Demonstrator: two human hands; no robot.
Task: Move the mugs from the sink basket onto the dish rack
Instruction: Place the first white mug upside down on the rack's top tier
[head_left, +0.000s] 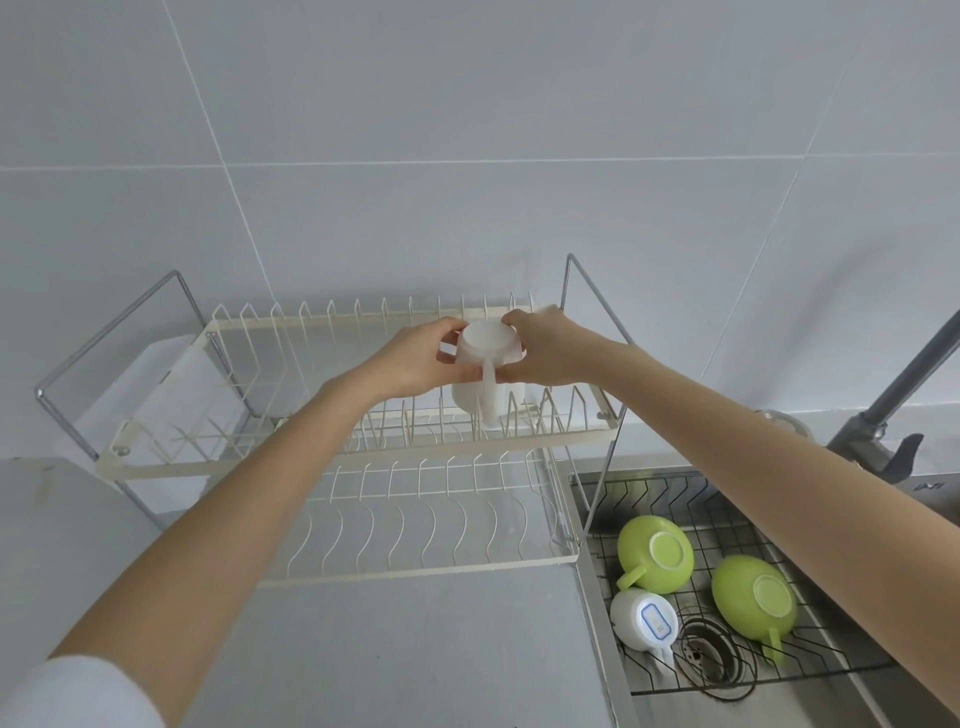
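Grey tiled wall (467, 130) behind, grey counter (389, 649) below. We have both hands on one white mug (485, 364) above the top tier of the rack (415, 564). Left hand (415, 364) and right hand (545, 353) grip it from either side, fingers clamped on its body. Mug is upside down: base faces up toward us, mouth down at the tines, long axis roughly vertical with a slight tilt. Handle points toward us and hangs down, just over the tines; we can't tell if the rim touches them.

Count: four mugs total. One in hand, three in the sink basket (727, 686): two green mugs (655, 553) (753, 595) and one white mug with a blue label (644, 618), all upside down, bases up. Left green handle points lower left, right green handle points down, white one's handle toward us. Rack has two tiers. Faucet (893, 405) sits at right.
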